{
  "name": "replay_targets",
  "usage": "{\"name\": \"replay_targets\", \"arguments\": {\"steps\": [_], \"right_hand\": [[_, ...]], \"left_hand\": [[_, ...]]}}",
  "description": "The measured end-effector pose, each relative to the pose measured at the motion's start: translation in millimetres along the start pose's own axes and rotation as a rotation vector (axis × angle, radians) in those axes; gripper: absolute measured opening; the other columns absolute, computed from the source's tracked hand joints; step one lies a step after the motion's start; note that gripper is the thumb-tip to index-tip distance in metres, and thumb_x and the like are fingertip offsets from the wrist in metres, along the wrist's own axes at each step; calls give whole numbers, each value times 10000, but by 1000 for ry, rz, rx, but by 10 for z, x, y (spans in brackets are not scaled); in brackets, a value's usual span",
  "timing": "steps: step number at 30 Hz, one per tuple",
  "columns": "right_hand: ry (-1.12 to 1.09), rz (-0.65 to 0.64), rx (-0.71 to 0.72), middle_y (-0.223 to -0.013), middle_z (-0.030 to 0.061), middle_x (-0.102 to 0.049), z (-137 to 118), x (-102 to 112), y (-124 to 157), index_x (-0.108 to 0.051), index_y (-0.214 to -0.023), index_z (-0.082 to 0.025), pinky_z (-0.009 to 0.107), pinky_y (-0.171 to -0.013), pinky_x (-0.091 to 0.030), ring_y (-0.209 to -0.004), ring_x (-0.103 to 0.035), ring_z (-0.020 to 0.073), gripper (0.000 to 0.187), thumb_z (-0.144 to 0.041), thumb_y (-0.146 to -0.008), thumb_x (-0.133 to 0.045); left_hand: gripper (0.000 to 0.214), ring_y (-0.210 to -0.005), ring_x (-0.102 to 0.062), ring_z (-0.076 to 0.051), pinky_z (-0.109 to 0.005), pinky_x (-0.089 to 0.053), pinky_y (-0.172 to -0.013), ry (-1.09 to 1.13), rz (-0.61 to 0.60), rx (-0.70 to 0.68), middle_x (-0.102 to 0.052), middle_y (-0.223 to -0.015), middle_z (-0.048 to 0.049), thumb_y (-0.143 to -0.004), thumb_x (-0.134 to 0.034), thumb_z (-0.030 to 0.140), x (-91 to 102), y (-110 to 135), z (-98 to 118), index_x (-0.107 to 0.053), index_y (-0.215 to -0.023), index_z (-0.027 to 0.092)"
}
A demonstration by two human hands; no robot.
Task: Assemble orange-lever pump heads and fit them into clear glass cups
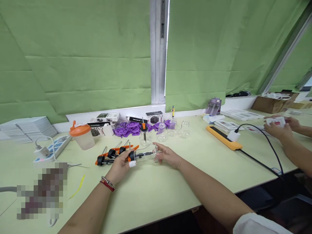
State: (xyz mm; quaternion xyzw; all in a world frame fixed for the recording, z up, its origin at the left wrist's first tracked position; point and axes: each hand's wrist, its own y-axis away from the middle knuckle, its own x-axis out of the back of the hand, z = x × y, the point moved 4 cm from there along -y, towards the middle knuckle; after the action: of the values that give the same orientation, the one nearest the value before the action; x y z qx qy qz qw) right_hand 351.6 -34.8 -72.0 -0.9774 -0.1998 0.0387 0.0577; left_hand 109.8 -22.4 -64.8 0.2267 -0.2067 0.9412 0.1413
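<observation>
My left hand [119, 166], with a white wrap on one finger, is closed around an orange-and-black cap [131, 156]. My right hand [169, 156] grips the wide end of a small clear glass bottle [147, 156]. The bottle lies sideways between my hands, its neck against the cap, and a dark stem from the cap reaches inside. Beside my left hand lie several more black caps with orange handles [107, 157] and thin metal tubes. Behind the hands stands a glass bottle [144, 139] with a cap and stem in it. More clear glass bottles [184, 130] are to its right.
Purple plastic pieces [129, 129] and small boxes [104, 125] line the wall. An orange-lidded cup [83, 138] and a white power strip [55, 148] stand left. A yellow power strip [223, 138] with cables lies right, near another person's hands [280, 128] holding a white item.
</observation>
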Motion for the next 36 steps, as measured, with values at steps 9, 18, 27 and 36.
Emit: {"name": "replay_targets", "arguments": {"steps": [9, 18, 27, 36], "right_hand": [[-64, 17, -67, -978, 55, -568, 1, -58, 3, -391, -1358, -227, 221, -464, -437, -660, -631, 135, 729, -467, -733, -680], [-104, 38, -121, -825, 19, -605, 53, -58, -6, -479, -1196, -203, 185, -377, -334, -500, -577, 96, 525, -517, -791, -590], [-108, 72, -167, -703, -2, -605, 37, -68, -4, -502, -1059, -185, 185, -352, -255, -426, -515, 79, 510, -610, -780, -546], [-86, 75, -175, -746, 15, -612, 113, -57, -29, -497, -1099, -191, 181, -362, -283, -447, -526, 82, 517, -615, -803, -507]], "left_hand": [[530, -1228, -497, -266, -465, -354, -1068, -89, 5, -46, -558, -1286, -111, -752, -643, 329, 10, -6, -11, -540, -1254, 194], [488, -1179, -525, -271, -447, -385, -1040, -246, 48, -100, -588, -1213, -106, -749, -625, 287, 6, 6, 143, -564, -1222, 183], [476, -1205, -507, -280, -453, -369, -1052, -300, 64, -125, -577, -1234, -94, -770, -616, 310, -21, 17, 145, -568, -1234, 214], [465, -1199, -502, -266, -428, -377, -1043, -319, 56, -150, -560, -1234, -87, -793, -596, 310, -22, 27, 158, -548, -1247, 223]]}}
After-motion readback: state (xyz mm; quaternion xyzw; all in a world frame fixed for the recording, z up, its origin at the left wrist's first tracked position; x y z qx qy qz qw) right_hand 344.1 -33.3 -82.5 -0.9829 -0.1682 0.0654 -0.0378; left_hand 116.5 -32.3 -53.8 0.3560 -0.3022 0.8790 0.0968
